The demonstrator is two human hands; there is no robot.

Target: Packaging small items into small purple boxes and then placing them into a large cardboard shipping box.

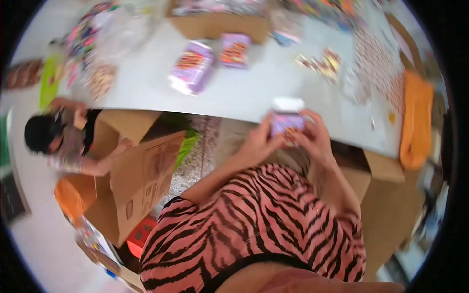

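Observation:
Between my two hands is a small purple box (pixel 287 120) with a colourful printed front, held over the table's near edge. Its white top flap stands up, so the upper end looks open. My left hand (pixel 264 134) grips the box's left side, and my right hand (pixel 315 134) wraps its right side with the thumb on the front. Farther back on the table lie two more purple boxes: a larger one (pixel 193 68) with white flaps at its ends, and a smaller one (pixel 235 50) to its right.
An open cardboard carton (pixel 220 27) of packets stands at the back of the white table (pixel 239 93). Small wrapped pieces (pixel 322 64) and an orange cloth (pixel 416 119) lie rightward. At left, another person (pixel 73 132) reaches into a large carton (pixel 146 180). More cardboard (pixel 391 210) is at right.

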